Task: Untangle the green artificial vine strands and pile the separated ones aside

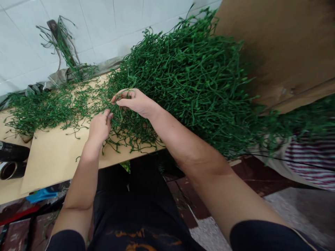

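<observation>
White wall tiles (104, 21) rise behind our tan board (57, 153). We count one brown panel (282, 45) at upper right, one striped cloth (311, 160) below it and two dark cylinders (13, 151) beside the board's left end. Green bud-tipped stems (188, 80), too many for us to count, form one tall heap to the right and one thinner spread to the left. Where these meet, our left hand (100, 125) has its fingers pinched narrow; our right hand (136, 103) curls loosely, one stem across its fingers. We cannot tell whether either grips anything.
</observation>
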The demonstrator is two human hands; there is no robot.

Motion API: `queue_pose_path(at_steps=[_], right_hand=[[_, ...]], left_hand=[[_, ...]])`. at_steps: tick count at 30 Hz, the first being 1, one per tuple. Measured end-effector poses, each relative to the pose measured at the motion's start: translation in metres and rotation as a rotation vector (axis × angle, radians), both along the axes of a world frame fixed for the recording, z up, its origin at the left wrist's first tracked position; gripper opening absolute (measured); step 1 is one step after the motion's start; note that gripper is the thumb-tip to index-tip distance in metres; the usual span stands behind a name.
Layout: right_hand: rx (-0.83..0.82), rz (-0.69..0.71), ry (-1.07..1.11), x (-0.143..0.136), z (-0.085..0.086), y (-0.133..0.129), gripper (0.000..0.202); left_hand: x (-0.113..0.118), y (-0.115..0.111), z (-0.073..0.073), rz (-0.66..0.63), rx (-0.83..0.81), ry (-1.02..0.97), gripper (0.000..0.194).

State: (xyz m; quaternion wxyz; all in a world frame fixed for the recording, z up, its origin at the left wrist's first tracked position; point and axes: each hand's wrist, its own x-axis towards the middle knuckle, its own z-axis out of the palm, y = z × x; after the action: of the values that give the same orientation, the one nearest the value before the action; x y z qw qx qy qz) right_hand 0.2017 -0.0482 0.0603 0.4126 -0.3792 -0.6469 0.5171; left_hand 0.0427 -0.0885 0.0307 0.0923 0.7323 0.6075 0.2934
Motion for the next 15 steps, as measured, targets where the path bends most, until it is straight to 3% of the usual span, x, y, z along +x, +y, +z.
queue_pose_path(at_steps=[3, 9, 12, 15], right_hand=[[-0.014, -0.023, -0.003, 0.0046, -0.0022, 0.0005, 0.010], [-0.077, 0.003, 0.043, 0.0069, -0.0066, 0.0013, 0.019], [-0.095, 0.000, 0.035, 0.0060, -0.0054, 0.0007, 0.015], [-0.055, -0.093, -0.018, 0.0051, -0.0070, 0.0042, 0.011]], left_hand=[[-0.0021, -0.0004, 0.0004, 0.019, 0.035, -0.029, 0.021], [-0.0057, 0.0032, -0.0028, -0.064, 0.063, -0.326, 0.031], [-0.0063, 0.0033, -0.0016, -0.098, 0.042, -0.284, 0.028], [-0.0036, -0.0011, 0.0018, -0.152, 0.001, -0.160, 0.025]])
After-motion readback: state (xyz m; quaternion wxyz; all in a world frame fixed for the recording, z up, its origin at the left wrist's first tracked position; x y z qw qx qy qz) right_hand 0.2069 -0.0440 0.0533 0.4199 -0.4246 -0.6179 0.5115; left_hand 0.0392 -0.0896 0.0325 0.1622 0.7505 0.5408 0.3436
